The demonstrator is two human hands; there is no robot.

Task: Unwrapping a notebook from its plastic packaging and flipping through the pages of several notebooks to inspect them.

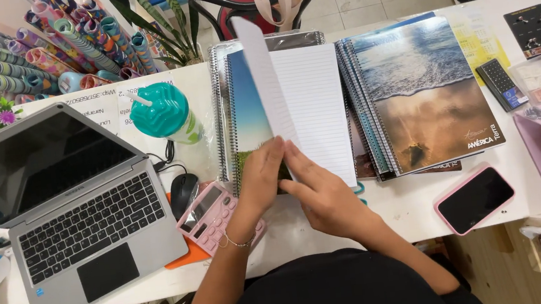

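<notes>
Where hands [294,176] meet — cluttered white desk [405,204]

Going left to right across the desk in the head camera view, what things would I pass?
Open laptop → pink calculator → left hand → right hand, both on the open lined notebook → stack of spiral notebooks with a beach cover → pink-cased phone.

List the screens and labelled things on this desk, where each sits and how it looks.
Laptop: left, open, grey, dark screen.
Phone: right front, pink case, dark screen.
Calculator: beside left hand, pink, small grey display.
Notebook cover: centre-right, sea photo, small white logo.
</notes>
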